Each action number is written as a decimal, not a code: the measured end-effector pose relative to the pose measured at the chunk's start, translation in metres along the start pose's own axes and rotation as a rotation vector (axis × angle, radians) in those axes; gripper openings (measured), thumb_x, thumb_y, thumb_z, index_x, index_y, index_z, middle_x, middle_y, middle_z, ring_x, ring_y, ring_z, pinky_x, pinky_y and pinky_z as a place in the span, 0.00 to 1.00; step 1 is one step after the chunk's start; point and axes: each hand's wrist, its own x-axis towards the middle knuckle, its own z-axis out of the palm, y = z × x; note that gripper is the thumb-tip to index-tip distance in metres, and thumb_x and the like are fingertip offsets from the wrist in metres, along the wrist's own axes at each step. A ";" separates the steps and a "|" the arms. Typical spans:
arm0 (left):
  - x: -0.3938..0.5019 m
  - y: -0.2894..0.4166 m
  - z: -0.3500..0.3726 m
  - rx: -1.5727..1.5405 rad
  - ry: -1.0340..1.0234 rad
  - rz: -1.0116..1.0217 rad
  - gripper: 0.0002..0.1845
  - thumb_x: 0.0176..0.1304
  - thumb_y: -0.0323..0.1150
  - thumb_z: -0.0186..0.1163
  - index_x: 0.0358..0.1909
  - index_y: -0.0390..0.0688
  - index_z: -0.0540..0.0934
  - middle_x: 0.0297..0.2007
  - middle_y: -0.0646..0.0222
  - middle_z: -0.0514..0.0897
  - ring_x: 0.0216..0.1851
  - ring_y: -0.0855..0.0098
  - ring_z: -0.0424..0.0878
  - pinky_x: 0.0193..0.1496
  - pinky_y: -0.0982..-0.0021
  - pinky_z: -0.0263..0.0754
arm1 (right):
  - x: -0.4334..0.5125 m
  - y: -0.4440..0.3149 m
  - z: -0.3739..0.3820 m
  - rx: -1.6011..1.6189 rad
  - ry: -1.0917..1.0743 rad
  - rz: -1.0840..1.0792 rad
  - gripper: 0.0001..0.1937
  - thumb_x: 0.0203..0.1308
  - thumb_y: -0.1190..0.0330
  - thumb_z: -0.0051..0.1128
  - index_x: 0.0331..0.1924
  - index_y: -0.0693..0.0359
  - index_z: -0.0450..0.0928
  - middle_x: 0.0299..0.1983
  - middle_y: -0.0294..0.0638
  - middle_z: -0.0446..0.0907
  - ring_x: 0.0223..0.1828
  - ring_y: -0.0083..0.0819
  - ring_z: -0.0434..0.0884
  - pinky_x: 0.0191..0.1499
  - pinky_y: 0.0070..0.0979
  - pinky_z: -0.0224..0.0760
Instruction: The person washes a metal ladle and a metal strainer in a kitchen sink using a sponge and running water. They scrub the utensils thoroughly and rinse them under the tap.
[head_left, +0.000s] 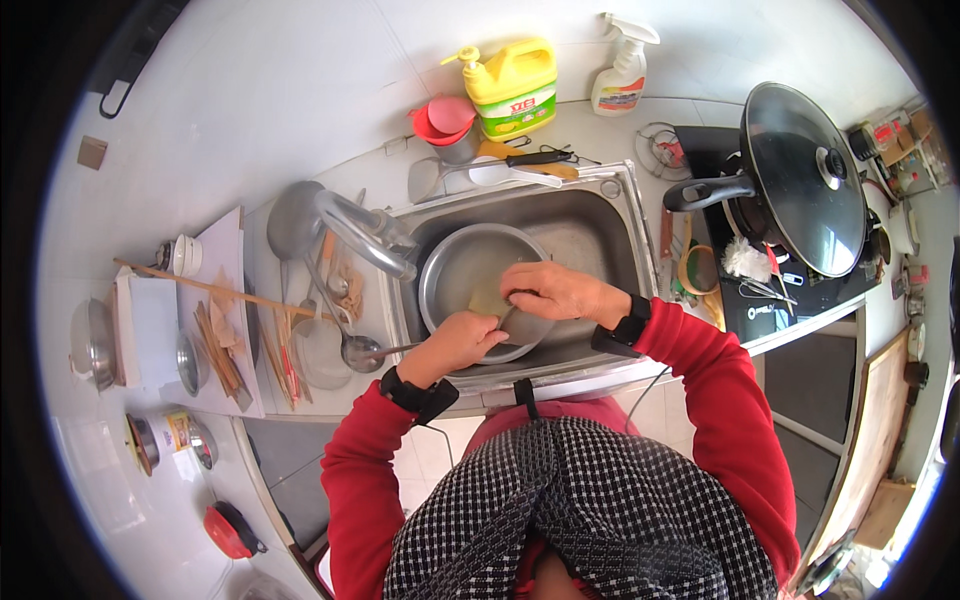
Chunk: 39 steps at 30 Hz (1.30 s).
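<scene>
A round metal basin (433, 300) stands in the stainless steel sink (592, 225), and both hands are over it. My left hand (461, 339) grips a utensil whose thin handle (397, 349) appears to stick out leftward over the sink rim. My right hand (559, 292) is closed around a small dark item (520, 295), mostly hidden by the fingers, and is close to the left fingertips. A yellowish patch (489, 303) shows between the hands; whether it is part of the utensil or something in the basin cannot be told.
A curved faucet (367, 236) reaches over the sink's left side. Left on the counter lie a ladle (362, 352), a strainer (321, 352) and chopsticks (281, 356). Behind stand a yellow detergent jug (514, 90) and spray bottle (621, 71). A lidded wok (802, 180) sits on the right cooktop.
</scene>
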 end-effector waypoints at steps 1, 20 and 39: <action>-0.001 -0.004 -0.001 0.032 -0.014 0.019 0.14 0.54 0.36 0.56 0.21 0.35 0.71 0.20 0.51 0.74 0.23 0.49 0.72 0.26 0.58 0.65 | -0.001 0.002 0.002 0.055 -0.011 0.102 0.09 0.48 0.72 0.54 0.33 0.65 0.73 0.34 0.46 0.74 0.37 0.43 0.72 0.41 0.34 0.66; -0.025 -0.017 -0.010 -0.050 -0.094 -0.081 0.14 0.54 0.38 0.56 0.22 0.36 0.73 0.22 0.51 0.75 0.26 0.48 0.72 0.29 0.57 0.66 | -0.010 0.019 0.039 -0.220 0.254 -0.093 0.08 0.45 0.78 0.47 0.33 0.64 0.70 0.32 0.46 0.70 0.34 0.45 0.71 0.38 0.36 0.67; -0.002 -0.025 -0.006 -0.015 0.010 0.051 0.14 0.52 0.38 0.59 0.20 0.37 0.72 0.18 0.56 0.72 0.21 0.55 0.71 0.24 0.62 0.63 | -0.016 0.015 0.033 0.382 0.338 0.425 0.06 0.57 0.71 0.50 0.34 0.65 0.74 0.24 0.32 0.72 0.26 0.16 0.69 0.30 0.16 0.64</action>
